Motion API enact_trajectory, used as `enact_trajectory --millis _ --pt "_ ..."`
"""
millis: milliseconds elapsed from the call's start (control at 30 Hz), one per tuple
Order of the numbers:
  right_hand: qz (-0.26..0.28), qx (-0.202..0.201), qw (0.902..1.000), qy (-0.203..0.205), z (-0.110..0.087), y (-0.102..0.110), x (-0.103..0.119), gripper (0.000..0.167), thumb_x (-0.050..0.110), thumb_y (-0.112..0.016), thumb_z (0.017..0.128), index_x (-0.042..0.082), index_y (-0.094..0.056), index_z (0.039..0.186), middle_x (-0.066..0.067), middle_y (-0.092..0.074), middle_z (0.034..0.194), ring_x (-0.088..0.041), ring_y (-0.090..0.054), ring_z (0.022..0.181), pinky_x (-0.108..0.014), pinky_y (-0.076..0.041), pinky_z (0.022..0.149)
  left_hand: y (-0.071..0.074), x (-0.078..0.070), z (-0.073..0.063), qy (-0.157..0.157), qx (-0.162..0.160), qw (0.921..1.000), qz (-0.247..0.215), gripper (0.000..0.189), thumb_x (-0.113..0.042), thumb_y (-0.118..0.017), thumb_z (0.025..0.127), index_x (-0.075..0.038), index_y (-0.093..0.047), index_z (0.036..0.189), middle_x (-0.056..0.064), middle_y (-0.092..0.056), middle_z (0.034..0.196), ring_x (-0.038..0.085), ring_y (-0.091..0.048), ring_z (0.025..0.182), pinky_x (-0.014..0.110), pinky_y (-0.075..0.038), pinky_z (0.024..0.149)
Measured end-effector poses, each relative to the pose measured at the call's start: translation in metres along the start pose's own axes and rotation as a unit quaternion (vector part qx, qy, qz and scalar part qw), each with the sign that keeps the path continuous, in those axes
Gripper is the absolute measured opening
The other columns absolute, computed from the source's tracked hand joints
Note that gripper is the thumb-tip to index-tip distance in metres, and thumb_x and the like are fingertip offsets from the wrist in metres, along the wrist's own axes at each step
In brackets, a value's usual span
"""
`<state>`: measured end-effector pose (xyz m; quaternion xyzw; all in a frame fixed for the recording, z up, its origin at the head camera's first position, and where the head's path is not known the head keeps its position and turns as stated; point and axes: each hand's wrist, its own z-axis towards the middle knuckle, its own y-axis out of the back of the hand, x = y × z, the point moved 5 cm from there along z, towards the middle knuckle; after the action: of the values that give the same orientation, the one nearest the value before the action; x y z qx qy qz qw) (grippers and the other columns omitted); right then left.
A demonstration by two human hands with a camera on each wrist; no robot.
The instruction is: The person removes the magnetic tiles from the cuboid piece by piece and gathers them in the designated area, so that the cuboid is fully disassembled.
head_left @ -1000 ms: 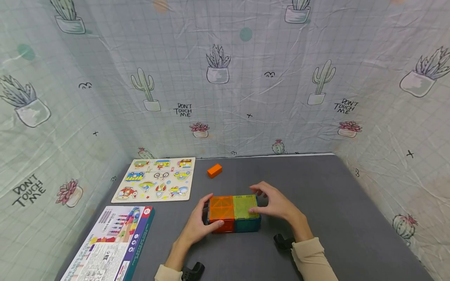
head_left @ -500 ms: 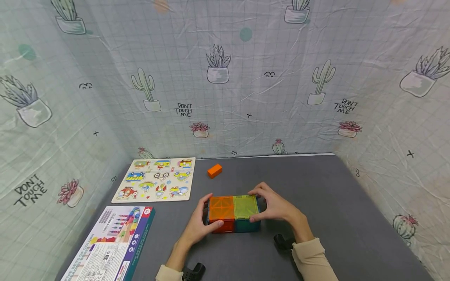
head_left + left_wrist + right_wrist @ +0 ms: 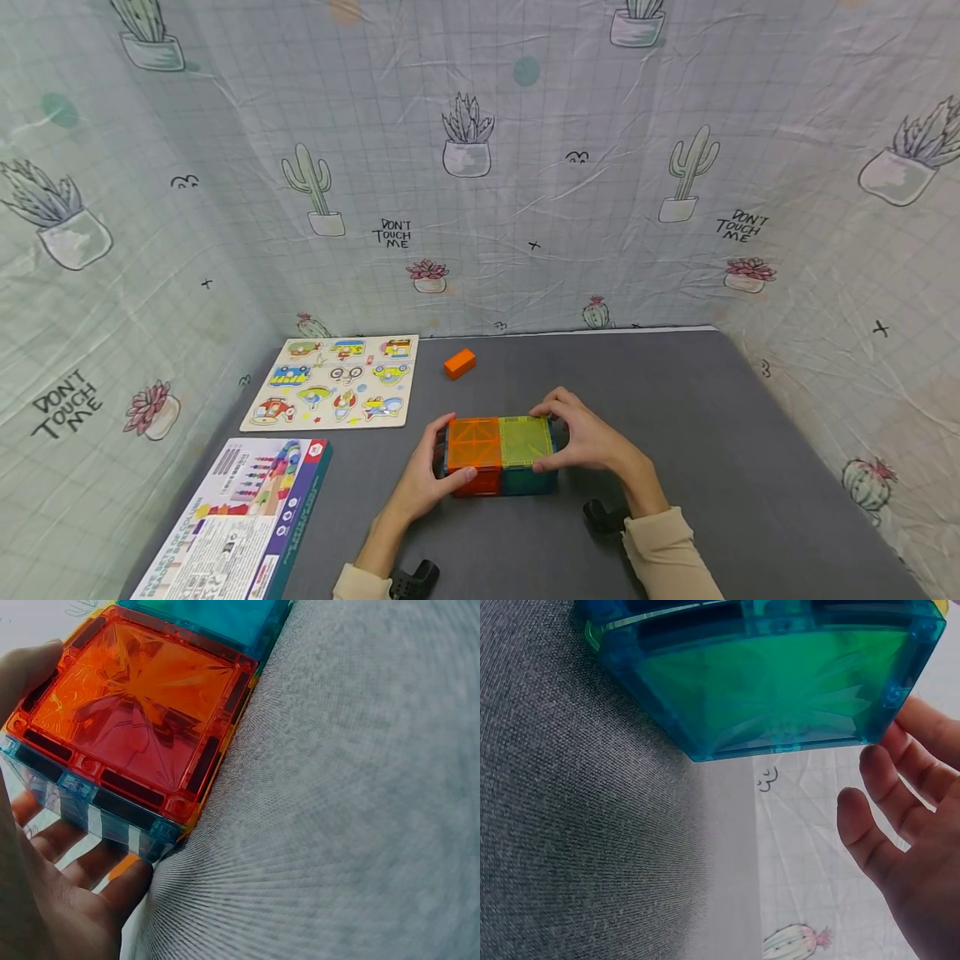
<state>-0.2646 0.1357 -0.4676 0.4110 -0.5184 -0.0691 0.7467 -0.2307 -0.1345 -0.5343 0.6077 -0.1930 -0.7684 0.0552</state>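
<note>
A box of translucent magnetic tiles sits on the dark grey table. Its top is an orange tile point(image 3: 474, 442) beside a yellow-green tile point(image 3: 527, 440). In front, a red tile point(image 3: 142, 712) stands below the orange one and a teal tile point(image 3: 528, 481) below the yellow-green. My left hand point(image 3: 416, 483) holds the left end, thumb on the front and fingers round the far side. My right hand point(image 3: 596, 437) grips the right part, its thumb at the front top edge and fingers at the back edge. In the right wrist view a blue-green end tile point(image 3: 780, 690) faces the palm.
An orange block point(image 3: 459, 364) lies behind the box. At the back left is a puzzle board point(image 3: 333, 383) with vehicle pictures. A printed flat box point(image 3: 232, 517) lies at the front left. Patterned cloth point(image 3: 510, 208) walls the table on the back and sides.
My right thumb has moved from the top of the yellow-green tile to its front edge, and the right fingers have come down to the back edge. The left hand has stayed in place.
</note>
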Motion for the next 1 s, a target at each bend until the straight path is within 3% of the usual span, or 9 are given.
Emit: enact_trajectory --millis 100,500,767,1000 --pt "0.001 0.000 1.0000 0.001 0.0002 -0.0001 0.0004 0.069 0.048 -0.090 0.067 0.018 -0.064 0.124 0.004 -0.050 0.118 -0.016 -0.047 0.110 -0.035 -0.048 0.091 -0.0001 0.0006 0.0003 -0.004 0.000 1.0000 -0.001 0.085 -0.030 -0.076 0.084 -0.015 -0.031 0.155 0.001 -0.047 0.148 0.022 -0.047 0.131 0.045 -0.040 0.115" --pt "-0.002 0.001 0.9999 0.016 0.0016 -0.0003 0.0020 0.068 0.046 -0.090 0.068 0.016 -0.064 0.122 0.003 -0.050 0.117 -0.015 -0.046 0.102 -0.028 -0.046 0.086 0.0003 -0.0033 0.0004 -0.001 0.000 1.0000 -0.008 0.084 -0.030 -0.076 0.085 -0.013 -0.032 0.154 0.002 -0.046 0.149 0.024 -0.047 0.132 0.051 -0.039 0.114" --pt "-0.009 0.002 0.9997 0.021 0.0023 0.0005 0.0039 0.067 0.047 -0.090 0.067 0.016 -0.064 0.121 0.003 -0.050 0.114 -0.021 -0.049 0.098 -0.025 -0.044 0.081 0.0004 -0.0032 0.0006 0.000 0.000 0.9999 -0.010 0.083 -0.029 -0.076 0.085 -0.014 -0.033 0.154 0.002 -0.047 0.148 0.023 -0.047 0.132 0.045 -0.040 0.114" --pt "-0.013 0.003 0.9997 0.019 0.0024 0.0004 0.0033 0.067 0.046 -0.090 0.067 0.016 -0.064 0.121 0.004 -0.048 0.112 -0.013 -0.046 0.094 -0.024 -0.043 0.079 0.0008 -0.0030 0.0012 -0.002 0.000 0.9999 -0.011 0.084 -0.029 -0.076 0.084 -0.013 -0.033 0.154 0.002 -0.048 0.147 0.023 -0.048 0.131 0.043 -0.042 0.113"
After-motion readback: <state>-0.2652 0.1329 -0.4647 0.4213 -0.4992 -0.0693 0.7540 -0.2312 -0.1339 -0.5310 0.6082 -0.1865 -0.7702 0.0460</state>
